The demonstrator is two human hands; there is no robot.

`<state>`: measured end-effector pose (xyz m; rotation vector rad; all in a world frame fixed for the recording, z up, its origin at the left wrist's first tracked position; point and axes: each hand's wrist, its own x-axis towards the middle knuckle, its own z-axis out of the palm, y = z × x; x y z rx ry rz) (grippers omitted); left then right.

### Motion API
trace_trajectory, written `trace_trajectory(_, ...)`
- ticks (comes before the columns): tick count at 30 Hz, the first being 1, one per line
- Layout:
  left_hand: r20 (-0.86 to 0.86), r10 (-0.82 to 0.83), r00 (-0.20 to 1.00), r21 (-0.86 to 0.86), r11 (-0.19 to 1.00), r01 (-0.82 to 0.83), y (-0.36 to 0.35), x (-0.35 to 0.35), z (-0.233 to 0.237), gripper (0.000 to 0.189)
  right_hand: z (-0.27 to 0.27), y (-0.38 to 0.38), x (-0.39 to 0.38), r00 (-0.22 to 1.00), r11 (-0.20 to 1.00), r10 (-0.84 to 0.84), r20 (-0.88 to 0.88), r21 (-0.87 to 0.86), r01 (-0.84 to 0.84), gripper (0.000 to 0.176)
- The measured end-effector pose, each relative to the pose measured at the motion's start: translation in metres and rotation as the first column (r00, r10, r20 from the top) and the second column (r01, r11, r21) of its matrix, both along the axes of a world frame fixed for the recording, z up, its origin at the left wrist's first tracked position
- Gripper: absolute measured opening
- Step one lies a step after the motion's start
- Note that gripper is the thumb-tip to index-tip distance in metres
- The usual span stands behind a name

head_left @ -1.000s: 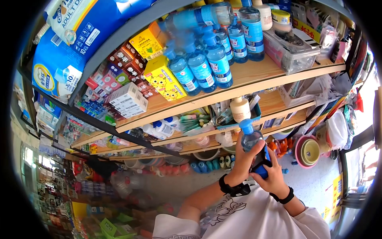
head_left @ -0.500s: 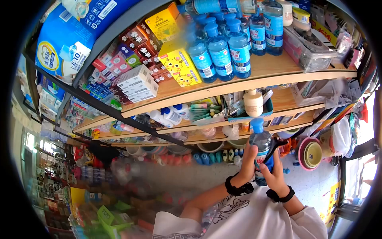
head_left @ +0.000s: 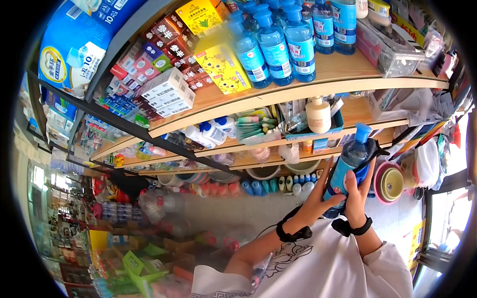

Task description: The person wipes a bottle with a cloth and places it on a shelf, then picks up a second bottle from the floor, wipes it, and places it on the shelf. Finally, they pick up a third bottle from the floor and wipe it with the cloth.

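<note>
A clear blue bottle (head_left: 348, 166) with a blue cap is tilted to the right in front of the lower shelves. My left hand (head_left: 318, 196) grips its lower left side, thumb near the base and fingers stretched up along it. My right hand (head_left: 357, 201) holds a black handheld device (head_left: 371, 155) pressed against the bottle's right side. Both wrists wear black bands.
A wooden shelf (head_left: 298, 92) above carries several matching blue bottles (head_left: 276, 49), yellow boxes (head_left: 223, 64) and white boxes (head_left: 166, 94). A cream bottle (head_left: 318, 115) stands one shelf lower. Stacked plastic bowls (head_left: 390, 181) sit at the right. A blue diaper pack (head_left: 69, 44) is top left.
The bottle has moved up and to the right and now tilts instead of standing upright. My left hand's fingers have spread along it. The view has shifted slightly upward.
</note>
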<state>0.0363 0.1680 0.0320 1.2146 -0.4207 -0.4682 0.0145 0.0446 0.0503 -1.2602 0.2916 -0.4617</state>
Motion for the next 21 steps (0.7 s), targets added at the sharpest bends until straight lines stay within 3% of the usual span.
trace_trajectory(2, -0.092, -0.071, 0.993, -0.069, 0.996, 0.064, 0.004, 0.006, 0.011, 0.104, -0.003, -0.003, 0.0, 1.0, 0.999, 0.01, 0.019, -0.031, -0.009, 0.084)
trace_trajectory(4, -0.134, -0.063, 0.989, -0.034, 0.998, 0.059, 0.007, 0.009, 0.003, 0.101, 0.005, -0.006, -0.001, 0.998, 0.999, 0.044, 0.044, -0.028, -0.042, 0.086)
trace_trajectory(7, -0.14, -0.069, 0.988, 0.155, 0.984, 0.091, 0.008, 0.008, 0.013, 0.076, 0.013, -0.008, 0.004, 0.988, 0.994, 0.113, 0.108, -0.017, -0.112, 0.089)
trace_trajectory(8, -0.14, -0.075, 0.987, 0.153, 0.983, 0.097, 0.004, 0.006, 0.012, 0.076, 0.015, -0.01, 0.005, 0.979, 0.988, 0.15, 0.141, -0.003, -0.151, 0.09)
trace_trajectory(11, 0.106, 0.13, 0.986, 0.344, 0.926, -0.159, 0.0, 0.005, 0.016, 0.073, 0.019, -0.011, 0.01, 0.972, 0.983, 0.182, 0.148, -0.029, -0.18, 0.087)
trace_trajectory(14, 0.248, 0.157, 0.956, 0.394, 0.885, -0.248, 0.003, 0.003, 0.006, 0.084, 0.013, -0.011, 0.014, 0.971, 0.977, 0.212, 0.115, -0.04, -0.209, 0.085)
trace_trajectory(16, 0.246, 0.158, 0.956, 0.34, 0.91, -0.238, 0.005, 0.0, -0.001, 0.082, 0.005, -0.014, 0.011, 0.91, 0.863, 0.283, 0.303, 0.334, -0.379, 0.07)
trace_trajectory(17, 0.243, 0.156, 0.958, 0.286, 0.932, -0.224, 0.006, -0.001, -0.005, 0.081, 0.01, -0.024, 0.001, 0.934, 0.682, 0.323, 0.153, 0.646, -0.342, 0.051)
trace_trajectory(18, 0.243, 0.156, 0.957, 0.286, 0.932, -0.224, 0.007, -0.001, -0.01, 0.081, 0.007, -0.024, -0.002, 0.934, 0.682, 0.323, 0.153, 0.646, -0.342, 0.051)
trace_trajectory(20, 0.187, 0.154, 0.97, 0.305, 0.93, -0.206, 0.009, -0.002, -0.016, 0.07, 0.001, -0.022, -0.007, 0.923, 0.821, 0.373, 0.091, 0.43, -0.374, 0.037)
trace_trajectory(21, 0.256, 0.122, 0.959, 0.323, 0.924, -0.204, 0.01, -0.002, -0.015, 0.063, 0.0, -0.023, -0.007, 0.922, 0.82, 0.376, 0.096, 0.43, -0.379, 0.047)
